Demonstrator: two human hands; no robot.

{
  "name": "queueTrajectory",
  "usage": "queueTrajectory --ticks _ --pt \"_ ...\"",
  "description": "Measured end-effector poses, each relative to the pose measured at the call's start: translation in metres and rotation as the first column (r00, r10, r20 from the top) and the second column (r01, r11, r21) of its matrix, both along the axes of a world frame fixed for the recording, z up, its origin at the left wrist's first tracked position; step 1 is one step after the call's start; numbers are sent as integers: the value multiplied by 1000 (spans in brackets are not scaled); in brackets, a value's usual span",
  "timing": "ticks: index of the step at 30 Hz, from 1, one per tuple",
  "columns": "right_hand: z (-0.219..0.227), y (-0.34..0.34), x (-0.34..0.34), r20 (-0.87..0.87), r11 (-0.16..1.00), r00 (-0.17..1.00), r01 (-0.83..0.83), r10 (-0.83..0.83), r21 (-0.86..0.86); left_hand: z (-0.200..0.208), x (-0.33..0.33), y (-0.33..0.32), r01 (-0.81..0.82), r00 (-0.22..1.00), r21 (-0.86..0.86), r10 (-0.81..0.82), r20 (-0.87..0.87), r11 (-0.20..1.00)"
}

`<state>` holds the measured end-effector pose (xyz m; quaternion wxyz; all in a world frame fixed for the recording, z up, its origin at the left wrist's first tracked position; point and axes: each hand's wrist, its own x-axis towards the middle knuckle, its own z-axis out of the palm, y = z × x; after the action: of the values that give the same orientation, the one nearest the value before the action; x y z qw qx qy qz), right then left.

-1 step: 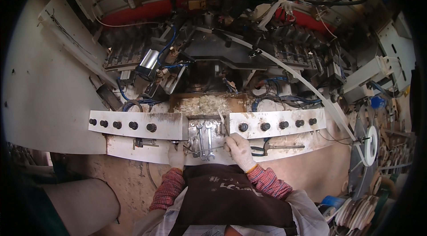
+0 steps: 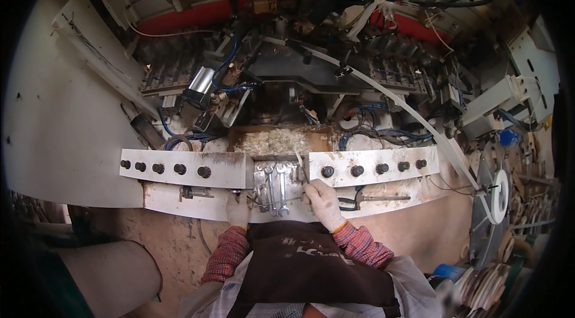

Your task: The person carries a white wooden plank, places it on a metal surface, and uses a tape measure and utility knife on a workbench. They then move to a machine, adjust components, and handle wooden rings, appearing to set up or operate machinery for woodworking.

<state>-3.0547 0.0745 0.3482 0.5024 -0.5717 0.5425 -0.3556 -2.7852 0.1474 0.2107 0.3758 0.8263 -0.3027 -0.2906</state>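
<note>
Both my hands wear pale knitted gloves below red checked sleeves. My left hand [image 2: 238, 211] is closed at the inner end of the left white panel [image 2: 185, 166], against a small dark fitting; its fingertips are mostly hidden. My right hand [image 2: 323, 203] is closed beside the right white panel [image 2: 374, 168], its fingertips on a thin metal rod [image 2: 275, 202] that reaches toward my left hand. Under that rod, several open-ended wrenches [image 2: 282, 189] lie on the metal strip between the panels. Right of my right hand rests a tool with dark looped handles and a long shank [image 2: 383, 199].
Beyond the panels, a box [image 2: 239, 137] holds pale shavings. Black knobs line both panels. A small metal piece [image 2: 196, 193] lies on the left ledge. Machinery with a silver cylinder [image 2: 201, 79] and blue hoses stands farther back. Stacked discs [image 2: 482, 291] are at lower right.
</note>
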Motion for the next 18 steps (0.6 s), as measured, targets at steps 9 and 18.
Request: queueTrajectory --ticks 9,18 --pt "-7 -6 -6 -36 999 999 -5 4 -40 38 -4 -4 34 975 179 -72 210 983" --pt "-12 -9 -4 -24 998 1000 -14 13 -64 77 -16 -10 45 993 178 -64 102 983"
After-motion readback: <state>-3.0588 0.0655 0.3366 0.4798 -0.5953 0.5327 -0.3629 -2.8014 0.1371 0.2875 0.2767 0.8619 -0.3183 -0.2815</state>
